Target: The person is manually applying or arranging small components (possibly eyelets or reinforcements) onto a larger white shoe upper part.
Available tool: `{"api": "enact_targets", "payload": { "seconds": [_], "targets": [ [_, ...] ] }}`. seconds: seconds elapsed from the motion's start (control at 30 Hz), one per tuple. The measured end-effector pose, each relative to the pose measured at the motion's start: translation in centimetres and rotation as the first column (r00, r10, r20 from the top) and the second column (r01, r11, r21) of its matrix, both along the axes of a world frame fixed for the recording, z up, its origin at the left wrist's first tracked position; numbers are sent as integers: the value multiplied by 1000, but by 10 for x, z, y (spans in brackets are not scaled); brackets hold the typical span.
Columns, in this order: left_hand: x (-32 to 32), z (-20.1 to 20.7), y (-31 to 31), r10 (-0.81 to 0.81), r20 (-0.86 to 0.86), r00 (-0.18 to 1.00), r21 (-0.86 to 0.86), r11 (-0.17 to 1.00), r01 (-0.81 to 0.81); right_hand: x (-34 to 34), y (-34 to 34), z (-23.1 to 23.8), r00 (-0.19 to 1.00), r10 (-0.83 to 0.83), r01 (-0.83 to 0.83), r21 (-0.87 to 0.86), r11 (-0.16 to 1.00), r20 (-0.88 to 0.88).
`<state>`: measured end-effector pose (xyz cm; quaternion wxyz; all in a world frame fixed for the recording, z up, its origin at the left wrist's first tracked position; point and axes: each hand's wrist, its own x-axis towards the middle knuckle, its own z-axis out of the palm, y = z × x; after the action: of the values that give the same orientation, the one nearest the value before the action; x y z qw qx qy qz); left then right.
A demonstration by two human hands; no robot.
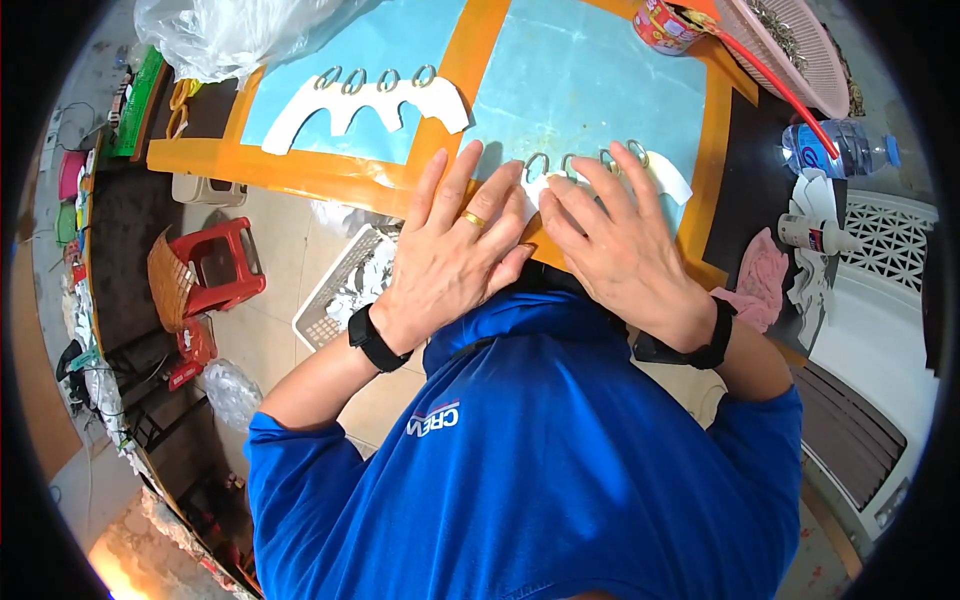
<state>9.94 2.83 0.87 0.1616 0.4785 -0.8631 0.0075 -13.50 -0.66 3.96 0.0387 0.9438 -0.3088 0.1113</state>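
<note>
A white scalloped strip (pixel 672 180) lies at the near edge of the table, mostly covered by my hands. Several oval metal rings (pixel 637 152) stick out along its far side. My left hand (pixel 450 235) rests at the strip's left end, fingers stretched and index fingertip on it. On its middle and right part lie the extended fingers of my right hand (pixel 635 255). Neither hand visibly grips anything. Farther left, a second white scalloped strip (pixel 300 115) lies flat, with several metal rings (pixel 390 77) along its far edge.
Orange tape (pixel 300 163) borders the blue table cover (pixel 590 80). A clear plastic bag (pixel 235 35), red tin (pixel 665 28) and pink basket (pixel 735 20) stand at the back. To the right are a water bottle (pixel 845 150), white squeeze bottle (pixel 815 235) and pink cloth (pixel 760 280).
</note>
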Motion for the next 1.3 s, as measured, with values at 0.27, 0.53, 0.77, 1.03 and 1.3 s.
{"api": "enact_targets", "payload": {
  "seconds": [0.27, 0.53, 0.77, 1.03, 1.3],
  "targets": [
    [-1, -1, 2, 31, -76, 997, 60, 998, -26, 0, -1, 2, 999, -13, 11, -49, 999, -40],
    [3, -3, 3, 41, -3, 999, 62, 997, -41, 0, -2, 3, 998, -32, 31, -25, 999, -53],
    [-1, 3, 3, 39, 32, 999, 80, 996, -41, -9, -7, 13, 974, -109, 104, 34, 994, 197],
    [-5, 4, 4, 22, 70, 997, 73, 997, -27, -2, -30, 5, 937, -89, 48, 128, 991, 338],
    [-8, -3, 9, 31, -4, 1000, 141, 990, -30, 7, -5, 5, 962, -170, 132, 178, 975, 215]
  ]
}}
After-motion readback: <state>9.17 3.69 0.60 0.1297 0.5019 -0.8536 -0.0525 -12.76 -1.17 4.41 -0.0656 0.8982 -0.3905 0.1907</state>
